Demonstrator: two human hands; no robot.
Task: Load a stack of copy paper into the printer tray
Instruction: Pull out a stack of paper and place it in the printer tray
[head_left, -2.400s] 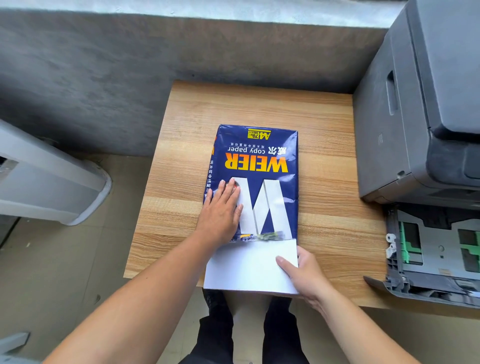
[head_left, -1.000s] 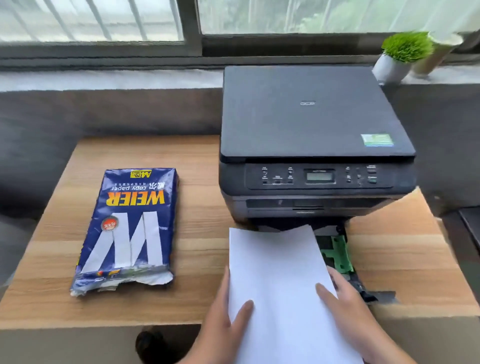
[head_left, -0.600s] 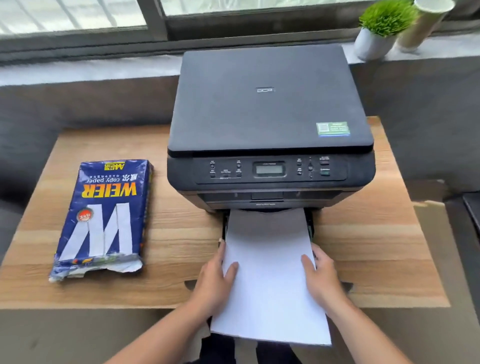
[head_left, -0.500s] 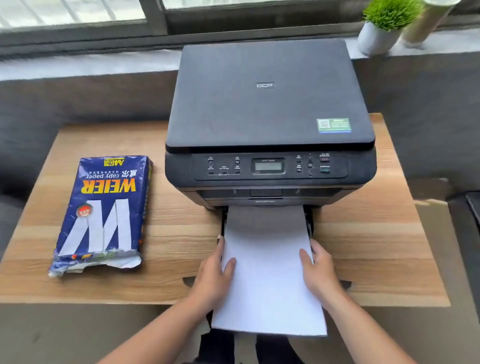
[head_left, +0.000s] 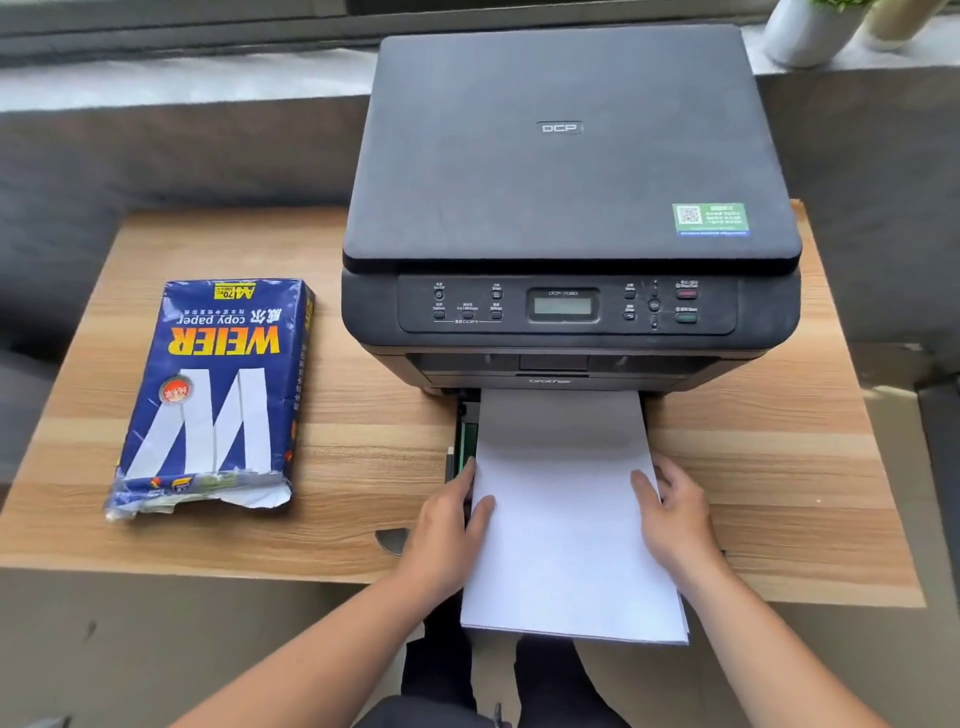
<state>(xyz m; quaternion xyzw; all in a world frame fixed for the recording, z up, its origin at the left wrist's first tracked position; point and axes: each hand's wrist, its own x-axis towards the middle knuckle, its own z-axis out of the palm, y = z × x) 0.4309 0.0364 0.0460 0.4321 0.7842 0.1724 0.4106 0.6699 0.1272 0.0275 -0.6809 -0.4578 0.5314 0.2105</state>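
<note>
A white stack of copy paper (head_left: 563, 509) lies over the pulled-out printer tray (head_left: 464, 441), its far end under the front of the black printer (head_left: 566, 208). Its near end overhangs the table's front edge. My left hand (head_left: 449, 530) grips the stack's left side, thumb on top. My right hand (head_left: 675, 514) grips the right side the same way. Only a sliver of the tray with a green guide shows at the stack's left; the rest is hidden under the paper.
A torn-open blue paper wrapper (head_left: 218, 395) lies on the wooden table (head_left: 779, 467) to the left of the printer. A white plant pot (head_left: 805, 26) stands on the sill behind. My legs show below the table edge.
I pulled the stack out of the wrapper, carried it right to the printer, and it has slid further in under the printer front. Both hands moved forward with it.
</note>
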